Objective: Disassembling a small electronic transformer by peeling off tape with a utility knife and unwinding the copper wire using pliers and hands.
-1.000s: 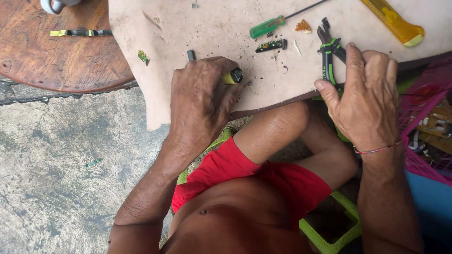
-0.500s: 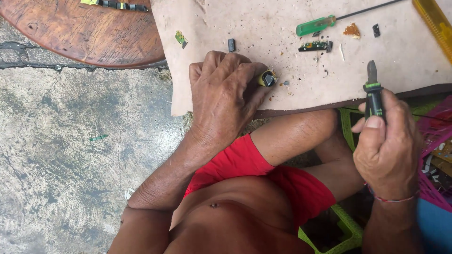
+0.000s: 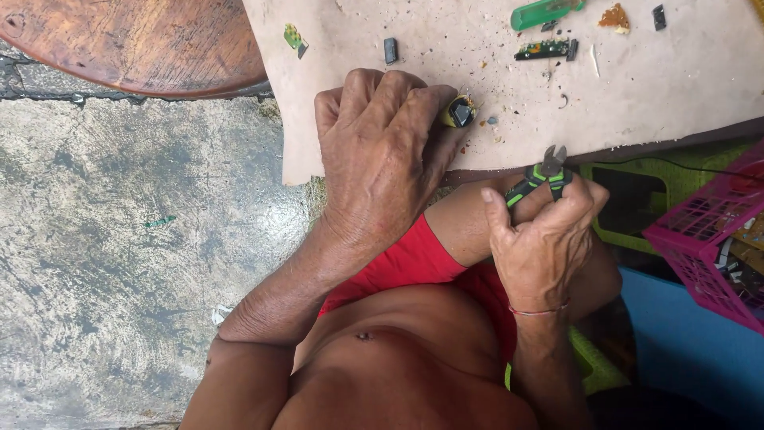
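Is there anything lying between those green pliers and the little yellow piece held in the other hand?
Nothing visible: the pliers in the right hand and the yellow piece in the left hand are separated only by bare board.

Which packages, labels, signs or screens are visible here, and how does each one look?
No package, label, sign or screen shows.
Closest: pink basket, right edge, open plastic lattice, with unclear items inside.
Small circuit strip, on the tan board, dark and narrow with green parts.
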